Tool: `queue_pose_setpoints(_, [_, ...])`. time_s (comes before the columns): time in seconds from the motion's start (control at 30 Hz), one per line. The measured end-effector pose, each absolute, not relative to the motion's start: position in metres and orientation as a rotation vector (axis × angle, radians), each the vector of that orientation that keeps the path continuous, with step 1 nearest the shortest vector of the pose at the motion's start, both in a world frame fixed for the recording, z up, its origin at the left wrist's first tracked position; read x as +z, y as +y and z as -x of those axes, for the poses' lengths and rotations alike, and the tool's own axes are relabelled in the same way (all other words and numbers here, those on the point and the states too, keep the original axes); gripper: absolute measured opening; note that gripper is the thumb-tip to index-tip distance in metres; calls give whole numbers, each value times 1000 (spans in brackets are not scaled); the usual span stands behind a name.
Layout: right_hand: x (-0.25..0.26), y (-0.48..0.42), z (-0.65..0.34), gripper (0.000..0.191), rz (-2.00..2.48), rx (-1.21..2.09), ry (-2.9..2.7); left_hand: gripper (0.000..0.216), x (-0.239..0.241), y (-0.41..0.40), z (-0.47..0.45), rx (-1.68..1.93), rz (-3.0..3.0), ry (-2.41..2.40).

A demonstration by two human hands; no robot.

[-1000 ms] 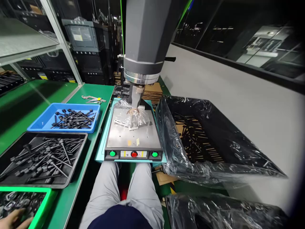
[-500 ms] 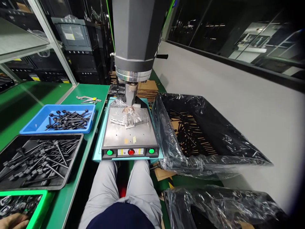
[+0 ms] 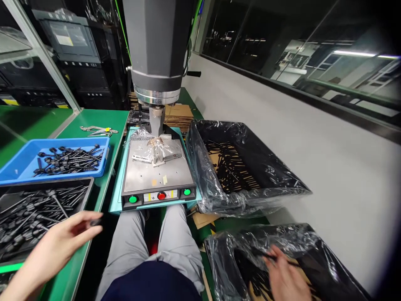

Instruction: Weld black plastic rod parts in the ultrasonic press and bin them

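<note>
My left hand (image 3: 64,240) is raised over the edge of the black tray, pinching a small black part (image 3: 95,222) between thumb and fingers. Its kind is too small to make out. On the right, my right hand (image 3: 286,274) grips a thin black rod (image 3: 265,253) above the lower plastic-lined bin (image 3: 221,267), where more dark rods lie on cardboard. Between the hands stands a press (image 3: 158,75), its tip over a metal fixture (image 3: 158,156) wrapped in clear film. Black rods with knobbed heads (image 3: 52,200) fill the black tray (image 3: 89,188).
A blue tray (image 3: 105,163) of similar rods sits behind the black one, with pliers (image 3: 97,129) beyond it. Green and red buttons (image 3: 161,195) line the press base. Another lined bin (image 3: 250,200) holds rows of rods. A wall (image 3: 266,108) bounds the right side.
My left hand has come up out of the green-rimmed box with a small black part. My right hand has come into view, holding a rod. The view has shifted to the right.
</note>
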State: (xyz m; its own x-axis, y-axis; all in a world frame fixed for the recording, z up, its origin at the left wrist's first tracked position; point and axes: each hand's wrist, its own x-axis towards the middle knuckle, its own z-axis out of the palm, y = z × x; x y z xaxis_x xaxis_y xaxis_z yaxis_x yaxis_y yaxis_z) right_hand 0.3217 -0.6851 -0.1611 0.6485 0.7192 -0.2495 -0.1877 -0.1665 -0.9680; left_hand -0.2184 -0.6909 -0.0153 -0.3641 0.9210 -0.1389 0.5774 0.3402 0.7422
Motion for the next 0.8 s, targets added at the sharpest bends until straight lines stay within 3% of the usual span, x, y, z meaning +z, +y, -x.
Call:
queue_pose_setpoints(0.1, [-147,-651,-247,49,1313,1154,-522,41,-30,-651,177,910,-1364,1805])
queue_pose_setpoints(0.23, [-123,-618,-145,29,898,1500,-598,35,-41,-620,126,1120,-1297,1476])
queue_pose_setpoints(0.4, [-106,-601,-85,23,715,1668,-432,43,-49,-623,105,1197,-1243,1199])
queue_pose_setpoints(0.8, [-103,-601,-56,20,687,1740,-367,44,-64,-624,109,1181,-1347,1211])
